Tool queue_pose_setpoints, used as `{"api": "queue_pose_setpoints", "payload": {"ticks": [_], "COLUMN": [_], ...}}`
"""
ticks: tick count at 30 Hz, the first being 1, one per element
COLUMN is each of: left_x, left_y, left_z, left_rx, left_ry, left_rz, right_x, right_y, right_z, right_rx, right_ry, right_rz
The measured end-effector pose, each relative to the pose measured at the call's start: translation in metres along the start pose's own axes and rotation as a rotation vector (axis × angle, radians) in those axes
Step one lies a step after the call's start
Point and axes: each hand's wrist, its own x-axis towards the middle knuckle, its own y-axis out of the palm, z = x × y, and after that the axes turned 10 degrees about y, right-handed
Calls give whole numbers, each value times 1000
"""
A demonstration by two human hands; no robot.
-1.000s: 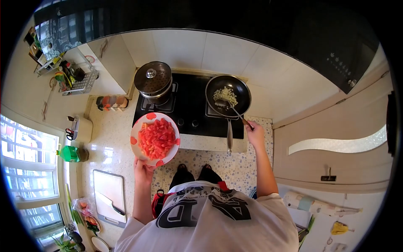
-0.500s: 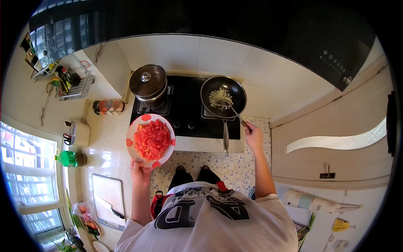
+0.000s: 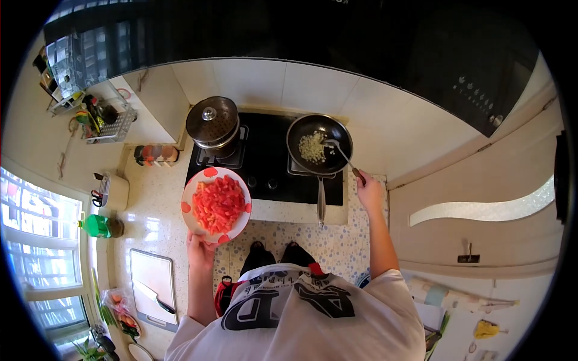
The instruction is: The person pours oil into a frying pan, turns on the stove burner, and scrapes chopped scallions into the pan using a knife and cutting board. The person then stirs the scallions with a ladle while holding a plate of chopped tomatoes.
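Note:
My left hand (image 3: 200, 249) is closed on the near rim of a white plate (image 3: 189, 224) with red spots, held in front of the stove's left side. Chopped red pieces (image 3: 218, 203) are heaped on the plate. My right hand (image 3: 368, 189) grips the dark handle of a metal spatula (image 3: 345, 157), whose head rests inside the black frying pan (image 3: 340, 129). Small pale chopped bits (image 3: 312, 148) lie left of the spatula head. The pan stands on the right burner, its handle pointing toward me.
A lidded pot (image 3: 212, 123) sits on the left burner of the black stove (image 3: 265, 144). On the left counter are a cutting board (image 3: 152, 274) with a knife (image 3: 153, 296), a green-capped bottle (image 3: 101, 225), and spice jars (image 3: 156, 154). The range hood (image 3: 289, 36) hangs above.
The spatula head has shifted toward the right side of the pan, and the pale bits are gathered more to the left. The plate stays in my left hand. The view has shifted slightly.

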Motion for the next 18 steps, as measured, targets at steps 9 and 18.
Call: {"api": "queue_pose_setpoints", "payload": {"ticks": [9,18], "left_x": [-7,-15], "left_y": [6,19], "left_z": [2,4], "left_rx": [-47,-39], "left_ry": [34,44], "left_rz": [9,-40], "right_x": [53,63], "right_y": [66,105], "right_z": [-14,-11], "right_rx": [297,376], "right_ry": [216,174], "right_rz": [-73,-60]}}
